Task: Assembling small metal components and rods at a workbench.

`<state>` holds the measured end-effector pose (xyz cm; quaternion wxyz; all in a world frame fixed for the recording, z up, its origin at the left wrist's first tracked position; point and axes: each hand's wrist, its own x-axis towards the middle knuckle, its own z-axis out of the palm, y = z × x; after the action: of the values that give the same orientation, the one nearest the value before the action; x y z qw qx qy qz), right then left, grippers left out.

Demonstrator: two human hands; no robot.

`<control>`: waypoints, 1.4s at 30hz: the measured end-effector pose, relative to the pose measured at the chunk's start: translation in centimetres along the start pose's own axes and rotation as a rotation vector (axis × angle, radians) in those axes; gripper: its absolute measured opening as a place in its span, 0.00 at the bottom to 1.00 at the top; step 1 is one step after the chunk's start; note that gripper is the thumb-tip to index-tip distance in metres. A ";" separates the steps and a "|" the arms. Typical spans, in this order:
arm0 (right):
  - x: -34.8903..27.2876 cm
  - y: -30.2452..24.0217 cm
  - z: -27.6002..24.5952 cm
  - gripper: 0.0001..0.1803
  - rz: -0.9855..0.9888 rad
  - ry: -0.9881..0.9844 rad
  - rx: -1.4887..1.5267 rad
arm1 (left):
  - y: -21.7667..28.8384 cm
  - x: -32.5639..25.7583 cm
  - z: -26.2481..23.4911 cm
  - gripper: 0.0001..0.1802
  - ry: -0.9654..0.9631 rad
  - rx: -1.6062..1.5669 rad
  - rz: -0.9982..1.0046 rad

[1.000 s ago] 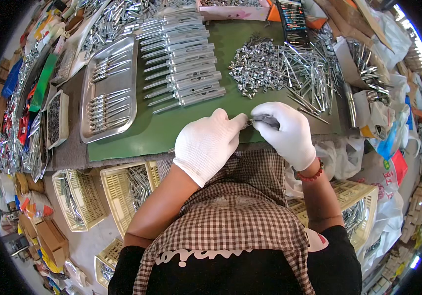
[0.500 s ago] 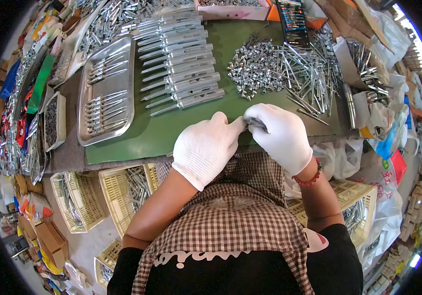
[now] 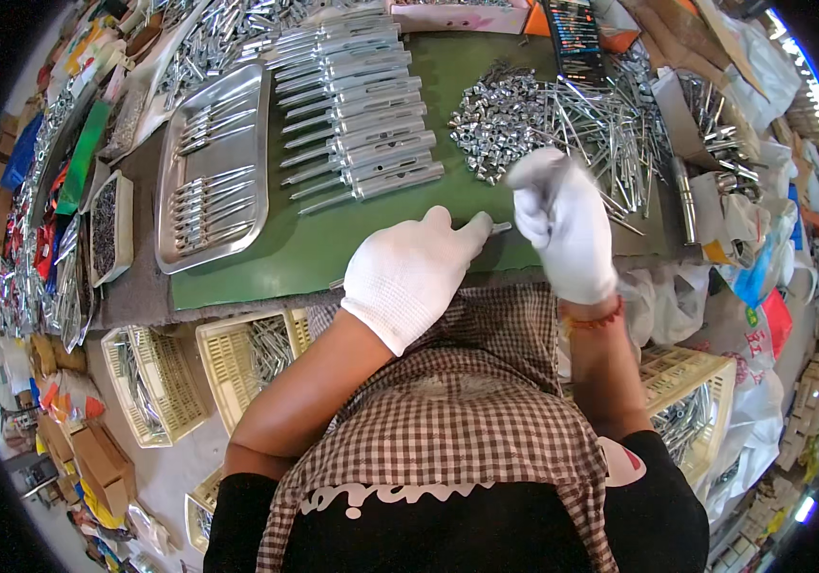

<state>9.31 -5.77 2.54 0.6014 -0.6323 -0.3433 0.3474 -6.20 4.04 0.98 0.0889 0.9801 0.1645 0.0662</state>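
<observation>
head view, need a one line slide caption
Gloved left hand holds a small metal part over green mat; right hand raised.

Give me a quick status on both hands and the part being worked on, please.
White-gloved left hand pinches thin silver metal rod over green mat. White-gloved right hand raised, blurred, grip unclear. Nothing between them.
</observation>
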 end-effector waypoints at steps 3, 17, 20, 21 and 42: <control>1.4 2.0 1.2 0.28 -0.003 0.086 0.890 | 0.1 0.0 -0.2 0.13 0.025 -0.019 0.004; 1.1 4.5 1.9 0.31 -0.175 0.030 0.689 | 0.6 1.7 -1.5 0.08 -0.063 0.050 0.077; 0.6 4.4 1.4 0.31 -0.109 0.182 0.721 | 1.4 2.6 -0.1 0.08 -0.021 0.066 0.131; 0.7 4.5 1.6 0.31 -0.128 0.176 0.749 | 1.1 2.6 0.0 0.08 -0.031 0.057 0.110; 1.0 4.6 1.6 0.28 -0.068 0.067 0.587 | -4.4 -1.4 -1.5 0.14 0.437 -0.044 -0.048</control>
<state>8.51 -4.24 -2.10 0.7809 -0.4303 -0.2292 0.3905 -9.16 7.87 1.45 0.0739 0.9361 0.2019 0.2784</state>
